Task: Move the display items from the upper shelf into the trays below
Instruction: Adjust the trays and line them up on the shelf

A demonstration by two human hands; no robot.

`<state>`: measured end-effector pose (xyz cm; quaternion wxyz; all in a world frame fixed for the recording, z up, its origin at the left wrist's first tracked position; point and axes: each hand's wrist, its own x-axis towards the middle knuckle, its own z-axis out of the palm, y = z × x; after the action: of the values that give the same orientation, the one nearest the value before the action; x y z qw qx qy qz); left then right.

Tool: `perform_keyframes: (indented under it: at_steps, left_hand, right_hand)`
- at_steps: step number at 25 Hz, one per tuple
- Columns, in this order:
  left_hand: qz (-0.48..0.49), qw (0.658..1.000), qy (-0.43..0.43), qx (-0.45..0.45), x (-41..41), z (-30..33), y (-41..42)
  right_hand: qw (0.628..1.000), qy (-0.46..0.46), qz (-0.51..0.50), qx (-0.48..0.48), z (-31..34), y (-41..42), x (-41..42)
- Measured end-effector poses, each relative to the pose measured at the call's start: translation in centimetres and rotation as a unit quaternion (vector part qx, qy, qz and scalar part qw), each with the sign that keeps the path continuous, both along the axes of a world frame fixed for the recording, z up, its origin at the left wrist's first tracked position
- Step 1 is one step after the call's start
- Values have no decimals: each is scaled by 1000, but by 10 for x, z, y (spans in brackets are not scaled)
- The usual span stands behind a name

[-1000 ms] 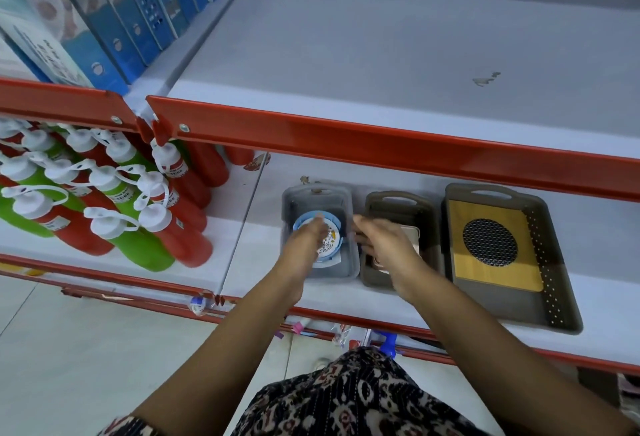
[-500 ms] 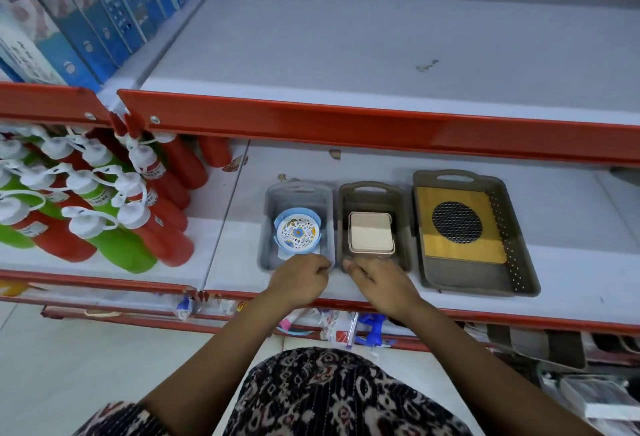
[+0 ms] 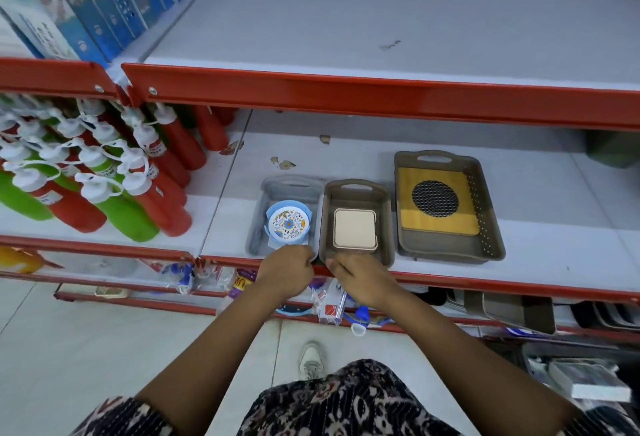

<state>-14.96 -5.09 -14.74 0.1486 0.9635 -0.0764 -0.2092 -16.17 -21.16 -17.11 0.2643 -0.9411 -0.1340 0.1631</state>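
Three trays stand in a row on the lower shelf. The grey tray holds a round blue item with a flower-patterned top. The small brown tray holds a beige square item. The large brown tray holds a yellow board with a round black mesh. My left hand is closed on the grey tray's near rim. My right hand curls over the small brown tray's near rim. The upper shelf above them is bare.
Red and green squeeze bottles crowd the lower shelf to the left. Blue boxes line the upper shelf at the left. A red rail fronts the upper shelf. Packaged goods and stacked trays sit on the shelf beneath.
Both hands came out of the two small trays, leaving the items inside, and took hold of the near rims. The two trays have slid toward the shelf's front edge.
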Motion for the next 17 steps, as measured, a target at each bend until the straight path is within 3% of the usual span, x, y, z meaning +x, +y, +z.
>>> perform_keyframes:
  at_steps: [4, 7, 9, 11, 17]
  left_hand:
    - [-25, 999, -8, 30, -10, 4, -13]
    - [-60, 997, 3, 49, -15, 1, -21]
    - [-66, 996, -1, 58, -19, -3, -22]
    - [-68, 996, -6, 63, -19, -3, -22]
    - [-94, 992, -20, 84, -12, 3, -24]
  right_hand:
    - [996, -48, -71, 21, 9, -22, -6]
    - [982, -49, -165, -73, 6, -61, 2]
    - [976, 4, -166, -145, 0, -80, 6]
    - [974, 27, -162, -155, -4, -83, 4]
    - [973, -30, -173, -148, 3, -66, -21]
